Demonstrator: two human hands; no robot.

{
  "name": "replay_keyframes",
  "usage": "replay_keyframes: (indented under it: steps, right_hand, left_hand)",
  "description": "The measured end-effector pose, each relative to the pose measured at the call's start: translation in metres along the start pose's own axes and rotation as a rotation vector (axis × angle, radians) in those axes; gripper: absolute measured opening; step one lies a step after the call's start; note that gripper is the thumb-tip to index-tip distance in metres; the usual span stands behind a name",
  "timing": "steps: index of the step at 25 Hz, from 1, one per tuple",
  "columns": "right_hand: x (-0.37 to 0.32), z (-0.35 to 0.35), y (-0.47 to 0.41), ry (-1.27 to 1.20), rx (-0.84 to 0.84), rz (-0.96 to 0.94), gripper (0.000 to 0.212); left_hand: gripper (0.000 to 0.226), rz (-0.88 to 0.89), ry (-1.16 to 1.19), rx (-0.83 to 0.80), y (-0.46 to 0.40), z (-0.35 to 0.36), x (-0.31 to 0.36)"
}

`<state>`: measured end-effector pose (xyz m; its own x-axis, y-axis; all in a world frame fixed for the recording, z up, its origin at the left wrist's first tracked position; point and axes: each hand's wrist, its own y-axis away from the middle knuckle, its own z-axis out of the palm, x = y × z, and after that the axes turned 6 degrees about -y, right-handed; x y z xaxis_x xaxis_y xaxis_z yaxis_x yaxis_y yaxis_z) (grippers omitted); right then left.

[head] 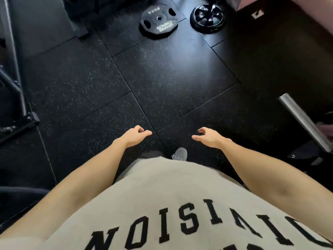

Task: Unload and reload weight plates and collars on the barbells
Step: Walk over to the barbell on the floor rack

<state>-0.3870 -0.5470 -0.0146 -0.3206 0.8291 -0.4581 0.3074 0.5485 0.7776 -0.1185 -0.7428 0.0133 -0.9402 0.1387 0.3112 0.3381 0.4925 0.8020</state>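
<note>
Two bare hands hang over the black rubber floor [171, 73] in the lower middle of the frame, and neither holds anything. On the left hand [134, 136] the fingers are loosely curled with the thumb pointing toward the centre; the right hand [209, 137] mirrors it, fingers relaxed and slightly bent, thumb inward. The two hands are apart, with a floor seam running between them.

One black weight plate [159, 19] lies flat on the floor at the upper centre, well apart from both hands, its face upward and its centre hole visible. Its white lettering reads upside down from this view; the small marking near its far edge is hard to read. Just beside it to the right sits a round dark object with shiny spokes [207, 17], whose upper part is cut off by the frame edge; what it is cannot be told.

A bare metal barbell sleeve [304, 121] enters from the right edge, its long axis running diagonally from lower right up toward the centre, its free end pointing to the upper left. Its remaining length is cut off; no plate or collar shows on the visible part.

A dark rack frame [14, 73] at the left edge is only partly seen. A beige shirt [162, 204] fills the bottom, hiding the legs; one grey shoe [180, 154] shows.
</note>
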Motion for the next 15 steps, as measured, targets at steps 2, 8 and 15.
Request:
replay_keyframes:
  steps: [2, 8, 15]
  right_hand:
    - [-0.029, -0.036, -0.025, -0.025, 0.02, -0.004, 0.069]
    - [-0.092, -0.131, -0.116, -0.09, 0.062, 0.026, 0.069]
    - [-0.183, -0.234, -0.23, -0.183, 0.116, 0.073, 0.068]
  left_hand:
    - [0.065, 0.012, 0.0, 0.014, -0.026, -0.036, 0.026]
    - [0.066, 0.081, -0.059, 0.003, -0.136, -0.135, 0.104]
    - [0.075, 0.163, -0.201, -0.04, -0.274, -0.298, 0.202]
